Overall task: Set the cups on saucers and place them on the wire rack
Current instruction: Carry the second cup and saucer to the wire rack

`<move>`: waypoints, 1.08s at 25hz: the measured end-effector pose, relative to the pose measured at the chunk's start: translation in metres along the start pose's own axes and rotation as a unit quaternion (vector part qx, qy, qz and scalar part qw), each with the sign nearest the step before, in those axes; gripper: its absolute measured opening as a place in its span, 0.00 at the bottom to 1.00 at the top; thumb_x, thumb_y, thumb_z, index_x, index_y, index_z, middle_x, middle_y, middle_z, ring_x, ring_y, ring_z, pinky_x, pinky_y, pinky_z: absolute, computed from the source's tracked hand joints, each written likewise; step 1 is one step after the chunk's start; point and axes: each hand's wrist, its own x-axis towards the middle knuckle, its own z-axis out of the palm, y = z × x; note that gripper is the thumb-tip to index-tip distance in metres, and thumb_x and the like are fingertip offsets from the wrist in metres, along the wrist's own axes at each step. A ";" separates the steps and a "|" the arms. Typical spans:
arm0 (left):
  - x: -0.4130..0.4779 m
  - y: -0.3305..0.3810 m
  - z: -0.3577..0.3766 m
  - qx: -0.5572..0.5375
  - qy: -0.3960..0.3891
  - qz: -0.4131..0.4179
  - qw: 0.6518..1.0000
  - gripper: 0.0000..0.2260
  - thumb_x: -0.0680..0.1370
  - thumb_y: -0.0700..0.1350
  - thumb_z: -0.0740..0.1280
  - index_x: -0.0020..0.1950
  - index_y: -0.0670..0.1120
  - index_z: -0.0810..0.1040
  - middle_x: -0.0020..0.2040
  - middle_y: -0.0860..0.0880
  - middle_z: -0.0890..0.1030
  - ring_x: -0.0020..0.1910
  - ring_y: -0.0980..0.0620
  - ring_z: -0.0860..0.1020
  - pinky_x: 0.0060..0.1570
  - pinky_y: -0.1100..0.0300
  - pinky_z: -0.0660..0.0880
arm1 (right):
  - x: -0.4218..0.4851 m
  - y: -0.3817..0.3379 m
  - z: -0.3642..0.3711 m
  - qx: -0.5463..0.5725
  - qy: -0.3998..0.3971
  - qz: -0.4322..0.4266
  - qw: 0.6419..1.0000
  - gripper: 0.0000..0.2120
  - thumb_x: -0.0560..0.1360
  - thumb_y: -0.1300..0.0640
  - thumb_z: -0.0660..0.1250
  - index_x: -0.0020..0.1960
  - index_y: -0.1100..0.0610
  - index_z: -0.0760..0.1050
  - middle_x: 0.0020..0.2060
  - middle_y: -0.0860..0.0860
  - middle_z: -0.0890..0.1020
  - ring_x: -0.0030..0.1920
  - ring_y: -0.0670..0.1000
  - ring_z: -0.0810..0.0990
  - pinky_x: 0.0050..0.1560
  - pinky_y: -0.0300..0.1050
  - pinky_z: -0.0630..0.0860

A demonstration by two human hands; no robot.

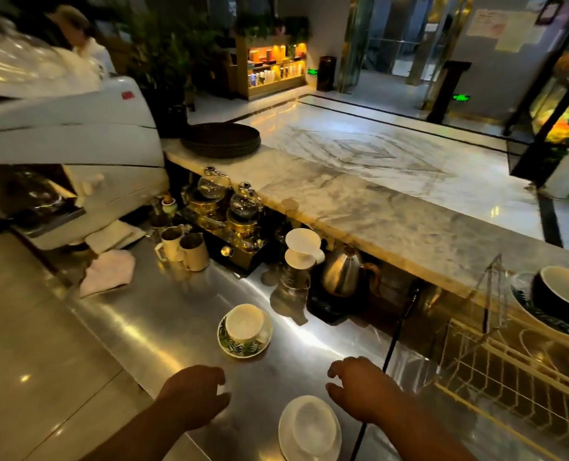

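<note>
A white cup stands on a leaf-patterned saucer on the steel counter. Nearer to me, a plain white cup sits on a white saucer between my hands. My left hand hovers over the counter left of it, fingers loosely curled, holding nothing. My right hand hovers right of it, fingers spread, empty. The wire rack is at the right. At its far end a dark cup with a white inside rests on a patterned saucer.
A white espresso machine fills the left. Metal milk jugs, siphon brewers, a pour-over dripper and a steel kettle line the back under the marble bar top. A folded cloth lies left. A black cable crosses the counter.
</note>
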 end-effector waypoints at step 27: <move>0.211 -0.093 0.021 -0.251 -0.083 -0.010 0.964 0.29 0.73 0.62 0.66 0.70 0.52 0.67 0.64 0.48 0.81 0.59 0.45 0.80 0.50 0.55 0.73 | 0.234 -0.086 0.072 0.313 -0.080 0.170 0.931 0.06 0.83 0.53 0.61 0.54 0.41 0.72 0.46 0.53 0.85 0.43 0.56 0.86 0.50 0.57 0.85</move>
